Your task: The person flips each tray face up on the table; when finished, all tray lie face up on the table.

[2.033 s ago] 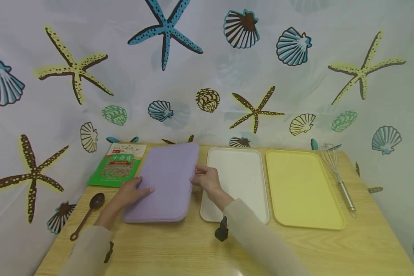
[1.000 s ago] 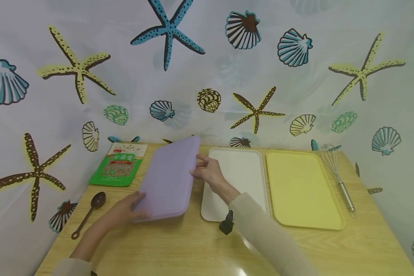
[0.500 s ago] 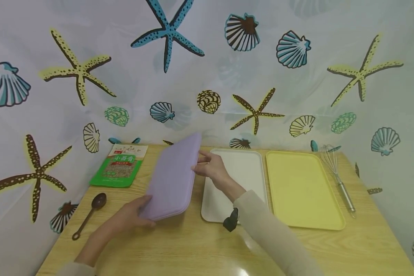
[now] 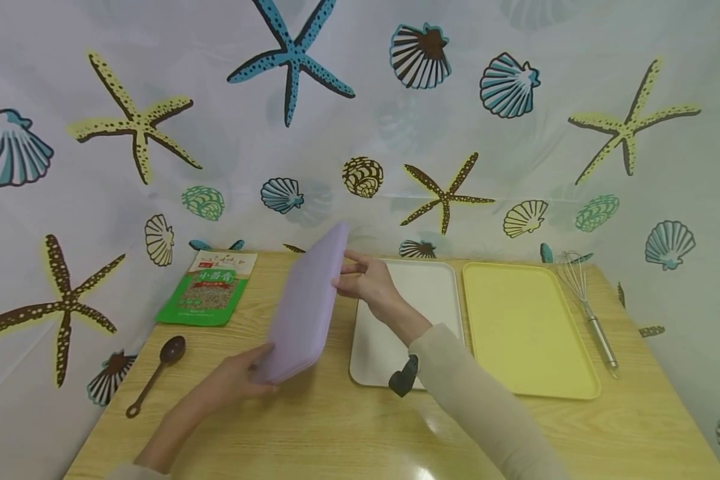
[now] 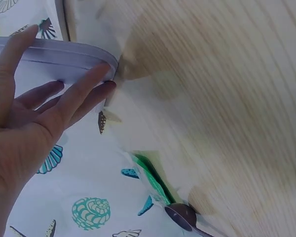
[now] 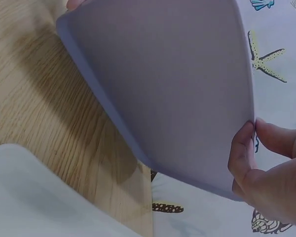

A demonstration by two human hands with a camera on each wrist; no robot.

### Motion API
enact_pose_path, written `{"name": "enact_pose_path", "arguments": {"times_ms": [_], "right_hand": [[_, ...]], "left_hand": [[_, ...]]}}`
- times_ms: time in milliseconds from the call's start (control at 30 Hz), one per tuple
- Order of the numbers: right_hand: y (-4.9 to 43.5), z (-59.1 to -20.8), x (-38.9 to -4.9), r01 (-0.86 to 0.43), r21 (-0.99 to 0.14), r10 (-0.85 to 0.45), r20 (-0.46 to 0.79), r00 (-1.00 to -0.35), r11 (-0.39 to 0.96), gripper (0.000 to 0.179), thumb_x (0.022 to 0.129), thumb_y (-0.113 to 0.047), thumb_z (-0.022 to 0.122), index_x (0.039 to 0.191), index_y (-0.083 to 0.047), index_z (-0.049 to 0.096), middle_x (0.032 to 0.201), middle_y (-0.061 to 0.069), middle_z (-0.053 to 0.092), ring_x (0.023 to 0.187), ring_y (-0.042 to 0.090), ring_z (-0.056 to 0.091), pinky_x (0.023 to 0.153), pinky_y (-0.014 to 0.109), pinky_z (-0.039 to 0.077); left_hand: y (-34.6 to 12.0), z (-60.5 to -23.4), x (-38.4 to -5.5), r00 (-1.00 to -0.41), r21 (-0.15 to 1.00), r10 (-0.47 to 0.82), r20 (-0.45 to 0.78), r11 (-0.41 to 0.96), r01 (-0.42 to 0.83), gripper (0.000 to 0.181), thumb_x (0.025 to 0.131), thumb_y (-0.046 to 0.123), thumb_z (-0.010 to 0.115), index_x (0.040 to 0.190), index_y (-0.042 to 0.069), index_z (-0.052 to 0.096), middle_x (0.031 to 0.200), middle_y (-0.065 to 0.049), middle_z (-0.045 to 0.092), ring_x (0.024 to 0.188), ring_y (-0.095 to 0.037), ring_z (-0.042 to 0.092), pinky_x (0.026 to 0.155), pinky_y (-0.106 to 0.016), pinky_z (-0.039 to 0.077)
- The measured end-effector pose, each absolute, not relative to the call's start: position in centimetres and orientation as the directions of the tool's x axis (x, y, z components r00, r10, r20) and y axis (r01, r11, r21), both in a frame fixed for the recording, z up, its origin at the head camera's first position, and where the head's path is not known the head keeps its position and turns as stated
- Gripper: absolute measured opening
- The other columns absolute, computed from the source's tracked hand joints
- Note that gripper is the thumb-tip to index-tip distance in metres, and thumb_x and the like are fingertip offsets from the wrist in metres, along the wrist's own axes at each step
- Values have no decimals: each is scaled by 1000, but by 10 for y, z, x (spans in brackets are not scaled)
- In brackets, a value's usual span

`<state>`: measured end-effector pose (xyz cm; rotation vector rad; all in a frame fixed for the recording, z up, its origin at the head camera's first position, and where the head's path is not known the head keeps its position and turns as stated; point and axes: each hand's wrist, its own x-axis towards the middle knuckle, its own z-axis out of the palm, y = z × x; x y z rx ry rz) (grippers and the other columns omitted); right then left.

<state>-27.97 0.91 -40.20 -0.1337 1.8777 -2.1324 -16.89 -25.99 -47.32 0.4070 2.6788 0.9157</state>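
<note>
A purple tray (image 4: pixel 305 303) is raised off the table and tilted steeply, its right edge up. My left hand (image 4: pixel 235 375) holds its lower left edge near the front corner. In the left wrist view, thumb and fingers of the left hand (image 5: pixel 37 116) lie on opposite sides of the tray (image 5: pixel 74 57). My right hand (image 4: pixel 377 283) pinches the raised right edge. In the right wrist view, the right hand (image 6: pixel 269 173) has thumb and curled fingers on the rim, and a broad flat face of the tray (image 6: pixel 172 89) shows.
A white tray (image 4: pixel 423 313) and a yellow tray (image 4: pixel 528 327) lie flat on the wooden table (image 4: pixel 312 433). A whisk (image 4: pixel 594 320) lies at the right. At the left are a green seasoning packet (image 4: pixel 207 290) and a brown spoon (image 4: pixel 162 367). A patterned curtain (image 4: pixel 360 120) hangs behind.
The purple tray has tipped from a slight tilt to a steep one, its right edge rising. My left hand has slid from its top face to its lower left edge; the right hand has risen slightly.
</note>
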Motion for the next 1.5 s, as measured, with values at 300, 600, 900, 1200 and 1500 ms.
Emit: {"name": "enact_pose_path", "arguments": {"times_ms": [300, 600, 900, 1200, 1500], "right_hand": [[0, -387, -278, 128, -980, -280, -82, -956, -150, 70, 82, 8, 70, 144, -2, 41, 116, 23, 58, 80, 17, 67, 86, 39, 56], [-11, -370, -274, 136, -971, -263, -82, -961, -195, 70, 80, 11, 70, 143, -1, 43, 109, 18, 56, 75, 16, 66, 85, 41, 56], [-22, -361, -273, 137, -970, -233, -89, -968, -199, 73, 78, 15, 69, 144, 0, 41, 104, 17, 55, 74, 18, 65, 74, 33, 59], [-39, -355, -267, 123, -973, -242, -74, -967, -194, 72, 78, 15, 70, 143, 2, 42, 102, 15, 58, 74, 20, 67, 73, 33, 60], [-49, -354, -266, 127, -973, -245, -77, -966, -194, 72, 78, 14, 71, 143, 1, 42, 103, 15, 59, 70, 19, 67, 71, 33, 60]], "left_hand": [[-240, -462, -157, -941, 702, 304, -150, 703, 116, 76, 79, 12, 76, 141, -11, 37, 137, -38, 41, 109, -51, 57, 88, -51, 53], [-226, -453, -149, -950, 766, 292, -115, 635, 103, 75, 81, 1, 69, 146, -7, 31, 142, -32, 39, 113, -49, 56, 89, -48, 53], [-214, -429, -143, -954, 782, 298, -14, 598, 176, 78, 85, 4, 70, 150, 1, 27, 143, -29, 41, 115, -46, 55, 86, -44, 56], [-208, -396, -127, -971, 782, 236, 49, 596, 184, 88, 86, 5, 67, 156, 20, 15, 143, -28, 42, 113, -42, 58, 85, -47, 55], [-208, -380, -121, -983, 785, 181, 40, 602, 143, 79, 92, 12, 61, 155, 28, 16, 149, -22, 36, 119, -42, 54, 85, -46, 56]]}}
